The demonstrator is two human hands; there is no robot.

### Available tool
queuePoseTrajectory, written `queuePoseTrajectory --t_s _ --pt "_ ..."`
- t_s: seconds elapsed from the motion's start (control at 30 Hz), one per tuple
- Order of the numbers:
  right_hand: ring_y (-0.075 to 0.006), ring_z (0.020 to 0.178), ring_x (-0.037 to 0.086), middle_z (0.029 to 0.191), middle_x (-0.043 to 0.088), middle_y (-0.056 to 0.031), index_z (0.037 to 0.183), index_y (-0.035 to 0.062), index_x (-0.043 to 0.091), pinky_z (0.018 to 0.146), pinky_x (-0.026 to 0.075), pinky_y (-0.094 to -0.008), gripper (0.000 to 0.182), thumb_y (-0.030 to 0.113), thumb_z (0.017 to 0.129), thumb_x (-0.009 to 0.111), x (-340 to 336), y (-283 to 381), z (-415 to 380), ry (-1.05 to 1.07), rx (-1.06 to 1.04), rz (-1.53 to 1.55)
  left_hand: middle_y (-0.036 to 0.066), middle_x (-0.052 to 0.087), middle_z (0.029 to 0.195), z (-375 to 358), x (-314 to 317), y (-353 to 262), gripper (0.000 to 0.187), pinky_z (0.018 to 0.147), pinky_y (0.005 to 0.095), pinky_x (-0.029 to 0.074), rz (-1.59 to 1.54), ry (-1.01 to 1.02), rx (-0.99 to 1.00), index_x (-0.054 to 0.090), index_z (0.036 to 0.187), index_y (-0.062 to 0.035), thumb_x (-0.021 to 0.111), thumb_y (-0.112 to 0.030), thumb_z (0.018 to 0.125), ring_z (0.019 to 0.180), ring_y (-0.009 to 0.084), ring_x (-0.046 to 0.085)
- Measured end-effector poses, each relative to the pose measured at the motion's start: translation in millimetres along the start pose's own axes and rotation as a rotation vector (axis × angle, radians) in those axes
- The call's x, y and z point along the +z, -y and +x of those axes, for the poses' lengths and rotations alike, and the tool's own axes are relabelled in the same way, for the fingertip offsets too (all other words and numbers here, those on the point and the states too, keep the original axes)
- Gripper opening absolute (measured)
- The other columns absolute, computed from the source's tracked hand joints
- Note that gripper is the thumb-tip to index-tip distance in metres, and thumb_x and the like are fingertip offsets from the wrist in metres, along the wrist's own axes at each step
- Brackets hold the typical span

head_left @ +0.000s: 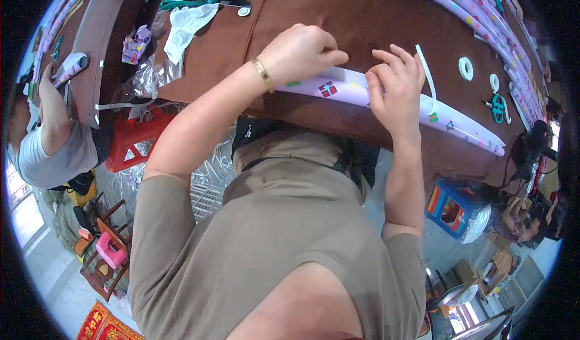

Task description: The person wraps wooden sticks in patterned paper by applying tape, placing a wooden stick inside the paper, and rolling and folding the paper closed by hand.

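A roll of lilac gift wrap with a printed gift-box pattern lies along the brown table's near edge. Over its left part is my left hand, with a gold bracelet at the wrist. Its fingers are curled in with the thumb; what they pinch, if anything, is hidden. My right hand rests at the middle of the roll, thumb and fingers bent but apart. A narrow white strip curves up beside its outer fingers and down to the paper.
Tape rolls and green scissors lie right on the brown table. More patterned rolls line the far edge. Crumpled white plastic sits left. A red stool stands below; another person handles a roll at far left.
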State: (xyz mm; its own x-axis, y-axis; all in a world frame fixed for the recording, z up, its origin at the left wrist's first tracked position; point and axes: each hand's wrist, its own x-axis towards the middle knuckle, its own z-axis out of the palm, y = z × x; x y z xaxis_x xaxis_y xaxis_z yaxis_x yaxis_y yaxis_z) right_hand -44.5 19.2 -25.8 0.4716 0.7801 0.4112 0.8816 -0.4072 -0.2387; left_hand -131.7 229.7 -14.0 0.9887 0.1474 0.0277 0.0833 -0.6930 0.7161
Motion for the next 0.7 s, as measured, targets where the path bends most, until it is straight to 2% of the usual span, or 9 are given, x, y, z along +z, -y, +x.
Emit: queuePoseTrajectory --t_s 0.07,0.17,0.27,0.4,0.5,0.63,0.7 --pt "-0.0285 0.123 0.051 0.114 0.066 -0.0044 0.082 0.0091 0.068 0.111 0.027 -0.0522 0.005 0.013 0.083 0.065 0 0 0 -0.002 -0.005 0.006 0.020 0.067 0.075 1 -1 -2 0.026 0.067 0.0387 0.053 -0.014 0.142 0.035 0.073 0.090 -0.0007 0.067 -0.026 0.086 0.069 0.0321 0.068" --pt "-0.0283 0.122 0.052 0.113 0.067 -0.0040 0.081 0.0088 0.067 0.111 0.027 -0.0521 0.005 0.013 0.083 0.065 0 0 0 -0.004 -0.007 0.009 0.020 0.068 0.078 -2 -4 -1 0.025 0.069 0.0382 0.053 -0.015 0.182 0.052 0.073 0.092 -0.0010 0.068 -0.024 0.085 0.071 0.0322 0.068" --pt "-0.0284 0.122 0.052 0.112 0.067 -0.0039 0.081 0.0086 0.067 0.111 0.027 -0.0521 0.005 0.013 0.083 0.064 0 -2 1 0.003 -0.007 0.022 0.019 0.069 0.083 -7 -10 3 0.025 0.070 0.0379 0.053 -0.017 0.182 0.123 0.073 0.095 -0.0012 0.069 -0.023 0.083 0.073 0.0321 0.068" --pt "-0.0284 0.122 0.052 0.113 0.067 -0.0043 0.081 0.0082 0.067 0.111 0.027 -0.0521 0.006 0.013 0.083 0.065 -1 -1 1 0.005 -0.003 0.038 0.018 0.070 0.086 -19 -25 15 0.023 0.071 0.0365 0.054 0.094 0.166 0.122 0.072 0.097 -0.0010 0.070 -0.019 0.082 0.075 0.0292 0.069" --pt "-0.0284 0.122 0.052 0.112 0.067 -0.0047 0.082 0.0078 0.067 0.111 0.027 -0.0519 0.006 0.013 0.083 0.065 -1 -1 1 0.015 0.006 0.033 0.014 0.072 0.087 -25 -45 19 0.020 0.075 0.0332 0.055 -0.010 0.250 0.021 0.072 0.098 -0.0012 0.069 -0.013 0.082 0.079 0.0237 0.071" --pt "-0.0283 0.122 0.053 0.112 0.068 -0.0052 0.082 0.0074 0.067 0.112 0.027 -0.0515 0.007 0.013 0.084 0.064 0 -2 1 0.018 0.004 0.042 0.013 0.073 0.088 -24 -41 22 0.022 0.075 0.0331 0.055 -0.069 0.172 0.034 0.072 0.100 -0.0017 0.070 -0.011 0.080 0.080 0.0240 0.071" --pt "-0.0282 0.122 0.053 0.112 0.068 -0.0053 0.082 0.0073 0.067 0.112 0.026 -0.0513 0.007 0.013 0.084 0.064 -1 -1 2 0.022 0.005 0.042 0.012 0.072 0.089 -21 -35 20 0.021 0.075 0.0339 0.055 -0.067 0.172 0.229 0.073 0.099 -0.0027 0.070 -0.009 0.080 0.080 0.0251 0.070"
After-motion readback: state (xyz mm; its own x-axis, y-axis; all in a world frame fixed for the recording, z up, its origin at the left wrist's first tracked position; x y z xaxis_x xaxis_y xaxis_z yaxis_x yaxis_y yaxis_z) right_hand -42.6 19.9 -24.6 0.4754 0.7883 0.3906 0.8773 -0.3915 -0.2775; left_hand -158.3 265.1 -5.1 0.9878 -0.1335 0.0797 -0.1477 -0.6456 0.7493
